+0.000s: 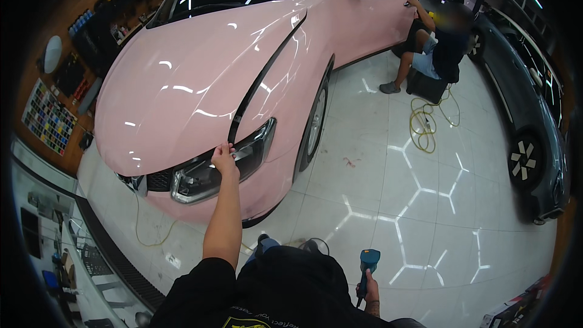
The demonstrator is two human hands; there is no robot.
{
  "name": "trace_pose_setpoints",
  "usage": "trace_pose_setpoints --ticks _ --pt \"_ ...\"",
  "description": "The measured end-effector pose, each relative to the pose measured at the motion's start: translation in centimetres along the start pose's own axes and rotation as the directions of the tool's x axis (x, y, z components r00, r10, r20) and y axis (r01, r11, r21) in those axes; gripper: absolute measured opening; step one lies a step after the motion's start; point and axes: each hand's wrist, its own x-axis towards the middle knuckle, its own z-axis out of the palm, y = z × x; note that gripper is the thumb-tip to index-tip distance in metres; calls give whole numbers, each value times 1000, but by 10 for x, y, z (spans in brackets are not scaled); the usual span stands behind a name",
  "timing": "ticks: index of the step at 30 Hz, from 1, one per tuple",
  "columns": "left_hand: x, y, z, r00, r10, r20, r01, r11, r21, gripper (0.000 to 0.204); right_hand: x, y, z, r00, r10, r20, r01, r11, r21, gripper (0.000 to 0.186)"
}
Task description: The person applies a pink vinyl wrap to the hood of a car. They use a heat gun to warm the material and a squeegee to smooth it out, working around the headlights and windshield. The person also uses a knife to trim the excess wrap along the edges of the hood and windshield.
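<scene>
A pink car stands before me, its hood sloping down toward the headlight. My left hand reaches out to the hood's front corner, just above that headlight. Its fingertips are pinched together at the hood edge; whatever lies between them is too small to make out. From there a dark band runs back between the hood and the pink fender. Low on my right side, my right hand is wrapped around the handle of a blue-green heat gun, away from the car.
Beside the car's open front door, another person sits on a dark box, one hand on the door. A yellow hose lies coiled on the glossy tiled floor. To the right stands a dark grey car; a colour swatch board hangs left.
</scene>
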Motion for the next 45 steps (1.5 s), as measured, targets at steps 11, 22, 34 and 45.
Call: trace_pose_setpoints --ticks 11,22,34,45 --pt "-2 -10 9 981 191 -35 -190 982 19 16 -17 -16 5 1000 13 -17 -14 998 -68 53" --pt "-5 -2 10 982 176 -67 -179 983 -46 10 -26 -42 12 999 40 -25 -43 989 -144 55" --pt "-17 30 24 921 233 -312 -138 944 299 9 -27 -46 20 999 53 9 -52 992 -113 54" --pt "8 57 -79 871 456 183 -356 328 875 14 -38 -24 20 999 39 -23 -41 994 -101 57"
